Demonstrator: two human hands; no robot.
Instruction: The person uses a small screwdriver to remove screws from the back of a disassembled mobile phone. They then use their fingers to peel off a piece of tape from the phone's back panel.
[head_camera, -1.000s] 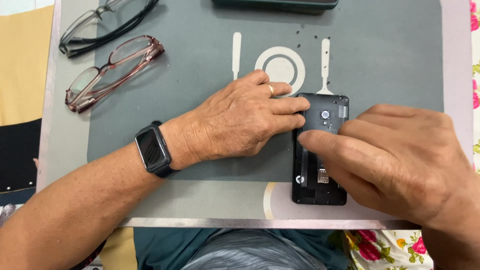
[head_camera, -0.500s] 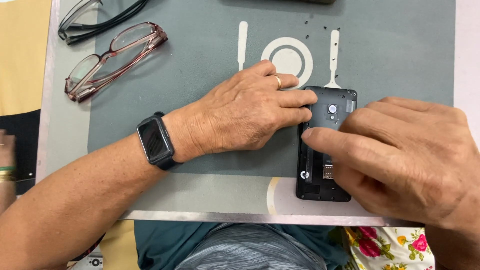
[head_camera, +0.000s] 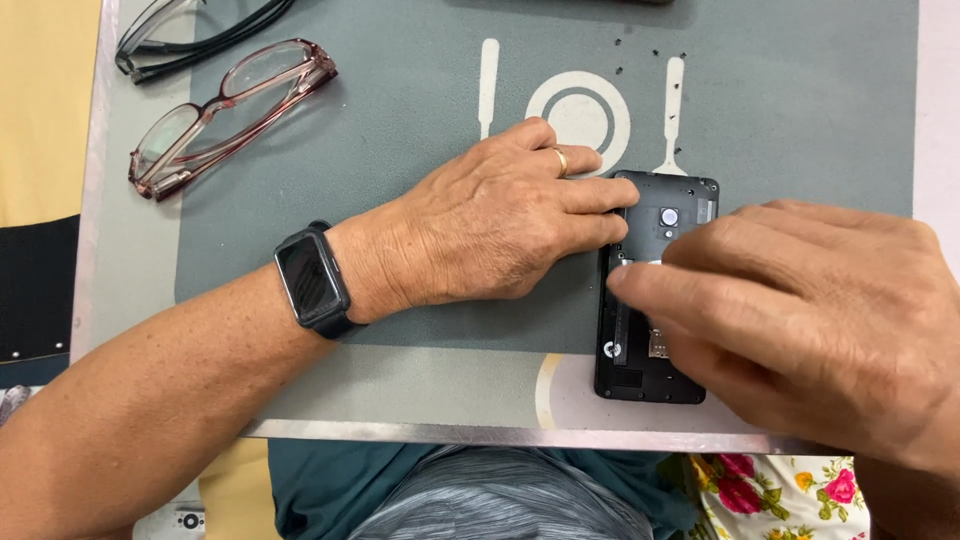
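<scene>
Your right hand (head_camera: 810, 320) has slid a little further left across the phone (head_camera: 652, 290) since half a second ago, its fingers pressed together flat on the open back. Your left hand (head_camera: 500, 225), fingers spread, steadies the phone's left edge. You have the phone lying on the grey mat (head_camera: 400, 130) at its near right, long axis running near to far, camera lens end pointing far. Two pairs of glasses (head_camera: 225, 110) lie far left.
</scene>
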